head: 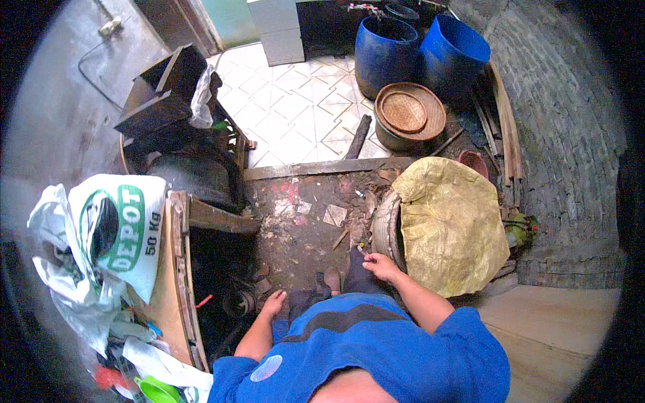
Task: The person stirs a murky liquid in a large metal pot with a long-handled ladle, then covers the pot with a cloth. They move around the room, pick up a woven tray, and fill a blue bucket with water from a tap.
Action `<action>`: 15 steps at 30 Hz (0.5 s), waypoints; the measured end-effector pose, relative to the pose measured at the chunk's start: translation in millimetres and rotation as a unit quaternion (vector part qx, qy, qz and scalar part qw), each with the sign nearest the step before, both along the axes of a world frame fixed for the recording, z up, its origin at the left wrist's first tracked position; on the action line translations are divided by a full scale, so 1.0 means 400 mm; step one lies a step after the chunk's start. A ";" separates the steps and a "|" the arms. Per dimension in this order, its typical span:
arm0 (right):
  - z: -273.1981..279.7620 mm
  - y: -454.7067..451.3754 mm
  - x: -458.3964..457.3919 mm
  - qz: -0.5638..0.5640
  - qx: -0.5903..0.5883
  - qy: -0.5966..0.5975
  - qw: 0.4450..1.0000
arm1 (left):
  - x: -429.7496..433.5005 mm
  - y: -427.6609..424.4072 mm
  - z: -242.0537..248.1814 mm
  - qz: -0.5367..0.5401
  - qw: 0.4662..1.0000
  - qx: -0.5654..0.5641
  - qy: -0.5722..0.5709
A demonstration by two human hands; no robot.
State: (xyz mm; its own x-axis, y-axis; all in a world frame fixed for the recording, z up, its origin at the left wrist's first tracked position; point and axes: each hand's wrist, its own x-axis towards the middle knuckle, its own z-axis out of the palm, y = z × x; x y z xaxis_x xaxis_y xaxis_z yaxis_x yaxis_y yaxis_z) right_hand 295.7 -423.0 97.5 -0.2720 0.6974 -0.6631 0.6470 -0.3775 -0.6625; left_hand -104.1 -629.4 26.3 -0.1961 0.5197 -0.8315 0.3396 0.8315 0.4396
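Observation:
My left hand (pixel 274 304) hangs low beside my left thigh, close to a dark space under a wooden table. Its fingers are partly hidden, and I cannot make out anything in it. My right hand (pixel 381 266) is over my right leg, next to a tire (pixel 387 229) on its edge. The fingers are curled with their tips near each other; a small pale thing (pixel 360 249) shows just past them, and whether I hold it is unclear. A yellowish woven plastic sack (pixel 453 226) covers what stands to the right of the tire.
A worn wooden sill (pixel 322 169) separates the littered dirt floor (pixel 302 242) from white patterned tiles (pixel 287 111). Blue barrels (pixel 385 58) and round woven trays (pixel 403 112) stand ahead. At left, a wooden table (pixel 174 302) bears a white sack (pixel 143 226). A brick wall (pixel 564 141) rises at right.

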 end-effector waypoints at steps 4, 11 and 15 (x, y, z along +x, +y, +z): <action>-0.067 0.117 -0.057 -0.032 -0.007 0.030 0.999 | -0.049 0.046 0.004 -0.013 0.999 -0.041 0.003; -0.194 0.417 -0.134 -0.006 -0.024 -0.001 1.000 | -0.126 0.326 0.080 0.133 0.989 -0.063 0.013; -0.205 0.591 -0.134 -0.018 -0.037 -0.033 0.999 | -0.116 0.589 0.166 0.181 0.982 -0.023 -0.055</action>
